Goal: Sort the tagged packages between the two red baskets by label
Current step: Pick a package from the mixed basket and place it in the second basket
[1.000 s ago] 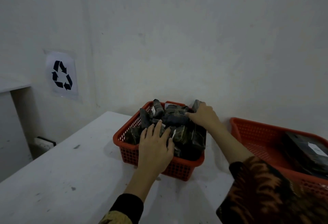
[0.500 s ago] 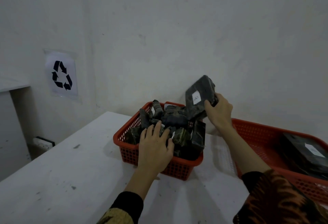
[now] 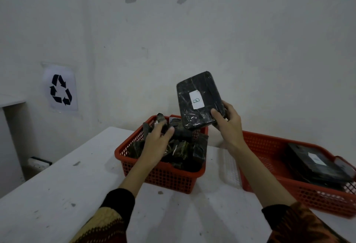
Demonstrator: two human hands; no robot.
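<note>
A black wrapped package (image 3: 199,100) with a white tag marked "B" is held up above the left red basket (image 3: 163,177); my right hand (image 3: 228,122) grips its lower right corner, its tagged face turned toward me. The left basket is piled with several dark wrapped packages (image 3: 183,146). My left hand (image 3: 159,142) hovers over that pile with fingers relaxed, holding nothing; whether it touches the packages I cannot tell. The right red basket (image 3: 269,146) holds dark tagged packages (image 3: 316,163) stacked at its right side.
Both baskets stand on a white table (image 3: 67,194) pushed against a white wall. A recycling-symbol sheet (image 3: 60,89) is taped to the wall at left. A white shelf edge (image 3: 11,100) shows at far left.
My right hand has lifted the package out of the left basket, raised it and turned its tagged face toward me. My left hand has risen slightly off the pile.
</note>
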